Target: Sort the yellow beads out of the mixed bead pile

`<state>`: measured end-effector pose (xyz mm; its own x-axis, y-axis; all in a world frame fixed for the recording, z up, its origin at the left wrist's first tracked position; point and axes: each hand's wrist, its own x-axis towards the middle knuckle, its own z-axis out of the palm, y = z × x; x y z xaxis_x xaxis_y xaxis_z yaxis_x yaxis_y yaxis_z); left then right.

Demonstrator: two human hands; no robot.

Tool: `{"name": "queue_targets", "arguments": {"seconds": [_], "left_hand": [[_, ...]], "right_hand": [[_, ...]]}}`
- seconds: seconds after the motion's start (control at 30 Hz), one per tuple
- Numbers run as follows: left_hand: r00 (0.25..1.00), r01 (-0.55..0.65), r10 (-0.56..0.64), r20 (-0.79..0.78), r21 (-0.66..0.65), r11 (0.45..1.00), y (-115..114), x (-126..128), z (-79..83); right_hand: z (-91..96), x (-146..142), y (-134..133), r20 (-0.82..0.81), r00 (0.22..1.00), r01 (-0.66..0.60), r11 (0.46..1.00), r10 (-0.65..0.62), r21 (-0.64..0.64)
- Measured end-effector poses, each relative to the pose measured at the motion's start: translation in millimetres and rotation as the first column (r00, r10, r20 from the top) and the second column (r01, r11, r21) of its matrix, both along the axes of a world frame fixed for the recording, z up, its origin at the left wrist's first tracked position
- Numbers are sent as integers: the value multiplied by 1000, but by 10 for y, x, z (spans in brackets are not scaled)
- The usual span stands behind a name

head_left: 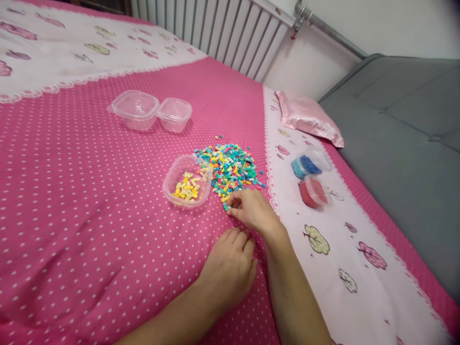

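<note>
A heap of tiny plastic building bricks point(232, 165) in teal, yellow, white and pink lies loose on the bed. At its near edge my right hand point(253, 208) has thumb and fingers drawn together in a pinch; whatever is between the tips is too small to make out. Just below, my left hand point(232, 261) rests palm down on the bedspread with its fingers curled under, so its palm is hidden. Left of the heap, and touching it, stands an open clear plastic tub point(168, 184) with several yellow bricks point(187, 187) in it.
Two joined clear tubs point(134, 112) stand farther back on the pink dotted bedspread point(108, 201). To the right are small containers of blue bricks point(311, 164) and red bricks point(311, 192). Beyond lie a pink pillow point(307, 115), a grey headboard point(402, 124) and a white radiator point(223, 33).
</note>
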<state>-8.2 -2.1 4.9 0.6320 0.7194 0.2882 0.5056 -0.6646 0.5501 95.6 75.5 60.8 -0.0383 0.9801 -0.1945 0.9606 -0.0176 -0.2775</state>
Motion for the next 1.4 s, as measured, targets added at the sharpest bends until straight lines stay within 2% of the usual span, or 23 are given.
{"name": "queue_targets", "arguments": {"seconds": [0.27, 0.53, 0.67, 0.83, 1.1, 1.4], "left_hand": [[1000, -9, 9, 8, 17, 1000, 3, -4, 1], [1000, -22, 21, 17, 38, 999, -6, -9, -13], [999, -24, 23, 27, 59, 998, -12, 3, -18], [999, -22, 20, 25, 56, 998, -9, 7, -15], [1000, -12, 12, 1, 37, 999, -1, -11, 9], [1000, -6, 6, -3, 22, 1000, -4, 1, 5]], "right_hand": [[55, 58, -48, 29, 999, -25, 995, 28, -91], [75, 104, -21, 81, 996, 33, 999, -35, 29], [76, 100, -5, 36, 998, 50, 995, -53, 85], [50, 83, 21, -8, 999, 37, 997, -36, 61], [24, 37, 40, 64, 992, 100, 991, -106, 94], [-14, 13, 58, 74, 995, 61, 993, -69, 97]]}}
